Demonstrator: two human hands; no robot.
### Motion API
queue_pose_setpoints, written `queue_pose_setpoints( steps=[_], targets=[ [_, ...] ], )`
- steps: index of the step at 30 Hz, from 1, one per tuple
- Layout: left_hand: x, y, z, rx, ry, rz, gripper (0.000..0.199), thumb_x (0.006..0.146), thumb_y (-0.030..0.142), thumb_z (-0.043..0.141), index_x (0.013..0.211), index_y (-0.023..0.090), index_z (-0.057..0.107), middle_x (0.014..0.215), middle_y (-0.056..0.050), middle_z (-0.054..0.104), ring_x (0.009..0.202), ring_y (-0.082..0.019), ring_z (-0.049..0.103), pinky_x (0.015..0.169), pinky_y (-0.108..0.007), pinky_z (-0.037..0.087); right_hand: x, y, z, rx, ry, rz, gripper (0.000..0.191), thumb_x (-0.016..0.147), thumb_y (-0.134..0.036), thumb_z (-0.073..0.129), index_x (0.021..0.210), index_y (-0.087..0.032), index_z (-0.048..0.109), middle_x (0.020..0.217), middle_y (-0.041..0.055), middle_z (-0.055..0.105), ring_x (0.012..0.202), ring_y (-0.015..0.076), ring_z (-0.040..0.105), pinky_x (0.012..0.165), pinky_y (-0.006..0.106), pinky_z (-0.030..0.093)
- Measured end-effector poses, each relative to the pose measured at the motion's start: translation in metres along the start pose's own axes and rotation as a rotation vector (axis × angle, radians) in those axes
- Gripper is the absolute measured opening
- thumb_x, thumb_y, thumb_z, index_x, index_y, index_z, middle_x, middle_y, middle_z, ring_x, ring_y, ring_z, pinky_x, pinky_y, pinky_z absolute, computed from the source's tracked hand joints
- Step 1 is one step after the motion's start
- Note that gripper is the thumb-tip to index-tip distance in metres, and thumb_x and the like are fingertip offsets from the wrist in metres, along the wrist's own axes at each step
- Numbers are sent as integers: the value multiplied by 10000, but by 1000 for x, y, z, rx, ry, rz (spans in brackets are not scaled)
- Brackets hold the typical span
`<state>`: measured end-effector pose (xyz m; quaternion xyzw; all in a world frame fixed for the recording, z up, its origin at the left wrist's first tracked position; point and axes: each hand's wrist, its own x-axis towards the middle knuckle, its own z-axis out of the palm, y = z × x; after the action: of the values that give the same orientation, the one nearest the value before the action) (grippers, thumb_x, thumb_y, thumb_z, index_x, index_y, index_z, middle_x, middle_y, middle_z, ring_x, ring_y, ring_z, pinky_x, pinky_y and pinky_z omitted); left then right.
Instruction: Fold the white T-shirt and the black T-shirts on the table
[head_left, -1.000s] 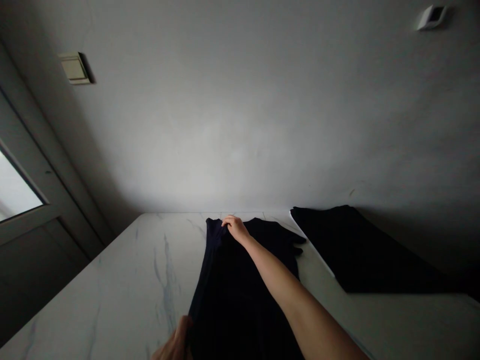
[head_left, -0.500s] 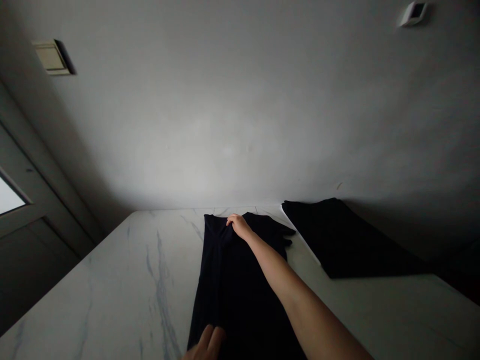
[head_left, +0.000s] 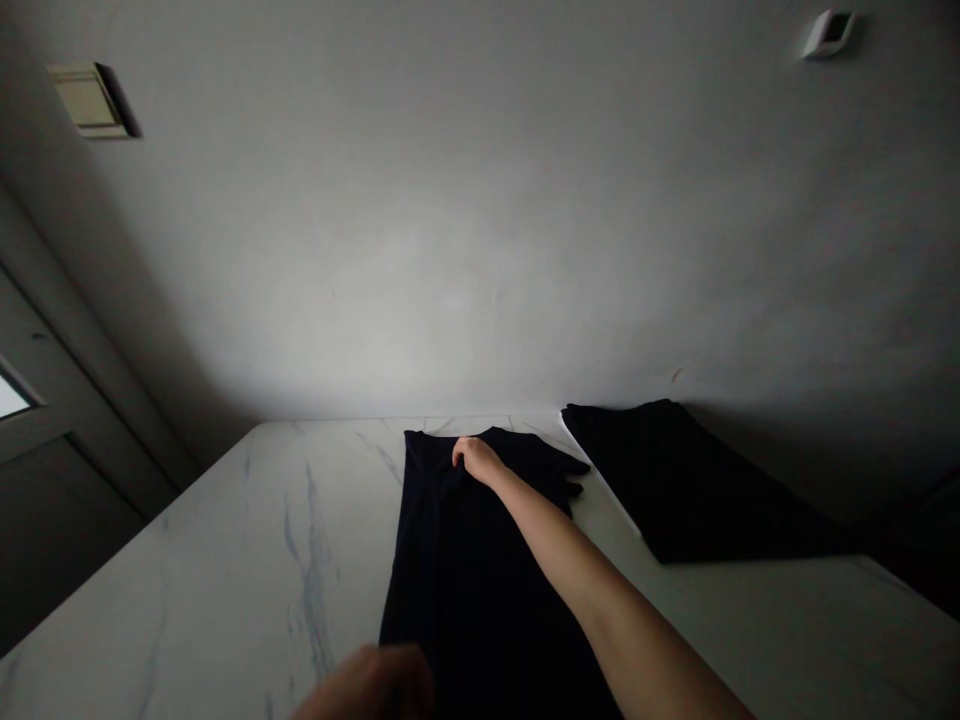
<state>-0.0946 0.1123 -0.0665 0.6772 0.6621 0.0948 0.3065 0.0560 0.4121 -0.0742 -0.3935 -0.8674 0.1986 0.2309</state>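
Observation:
A dark short-sleeved T-shirt [head_left: 495,580] lies lengthwise on the marble-patterned table, its left side a long straight edge and its sleeve spread to the right. My right hand [head_left: 476,457] reaches to the far end by the neckline, with curled fingers closed on the cloth. At the bottom of the picture my left hand [head_left: 367,685] is blurred and partly cut off. It is over the shirt's near left edge, and whether it grips the fabric cannot be made out.
To the right, dark folded cloth [head_left: 697,490] lies against the wall, with a thin white edge along its left side. The pale table [head_left: 225,560] meets the wall [head_left: 450,250] at the back. A door [head_left: 45,440] stands at the left.
My left hand has moved slightly left and up at the near edge, and now looks blurred. My right hand has slid down slightly, its fingers more curled.

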Motion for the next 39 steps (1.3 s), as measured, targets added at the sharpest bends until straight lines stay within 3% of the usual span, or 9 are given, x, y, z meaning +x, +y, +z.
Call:
queue_pose_setpoints(
  steps=[3,7,10,14,25,30,33,36,39],
  targets=[
    [65,-16,-65,94,125,87,177,788,321,544,895,265,675,828,10,726,738,-168,652,689,-264,494,5,-4,2,-12,32,67,352,792,-3,439,696,-171,733,880,54,731,878,155,652,847,232,434],
    [170,-32,-135,218,381,18,277,871,262,448,1099,221,600,947,-61,713,908,-210,664,838,-326,484,9,-13,12,-26,121,157,210,816,-76,532,835,-158,724,919,78,723,900,183,648,822,253,454],
    [229,-40,-156,234,431,31,321,864,168,409,1138,190,576,995,-93,692,1016,-216,635,920,-343,457,5,-20,20,-34,185,190,231,774,-34,577,910,-174,702,998,67,697,943,173,638,813,235,458],
    [272,-50,-160,245,386,80,245,784,151,515,987,220,634,844,-29,668,930,-211,640,905,-343,465,-5,-24,26,-54,259,226,317,798,15,488,912,-206,683,1025,53,649,896,156,638,739,229,463],
    [306,-58,-169,243,310,231,148,739,205,583,858,200,670,949,-36,628,834,-173,615,823,-300,501,-13,-24,28,20,439,120,343,733,56,443,819,-215,636,935,22,570,839,146,602,717,233,465],
    [306,-47,-153,299,340,162,193,745,134,537,861,222,663,938,-36,638,895,-187,627,829,-296,486,-17,-28,14,-103,335,244,363,762,61,453,873,-215,661,977,46,605,902,167,609,719,245,473],
    [302,-39,-141,314,376,94,200,799,167,511,926,240,648,1035,-50,634,978,-204,630,839,-308,481,-25,-38,5,-271,229,318,339,838,14,465,967,-204,689,1072,100,638,1057,243,581,818,339,489],
    [295,-33,-131,311,431,1,262,840,211,492,1084,232,585,1183,-94,602,1089,-238,609,876,-342,474,-37,-55,4,-382,212,120,266,915,-122,511,1106,-190,684,1283,131,592,1275,312,450,1038,487,376],
    [289,-29,-123,292,455,-112,367,846,311,522,1182,165,503,1198,-168,611,1109,-298,613,867,-384,481,-52,-73,12,-292,18,-243,315,948,-272,551,1250,-226,629,1385,79,549,1309,241,449,1124,421,313]
  ],
)
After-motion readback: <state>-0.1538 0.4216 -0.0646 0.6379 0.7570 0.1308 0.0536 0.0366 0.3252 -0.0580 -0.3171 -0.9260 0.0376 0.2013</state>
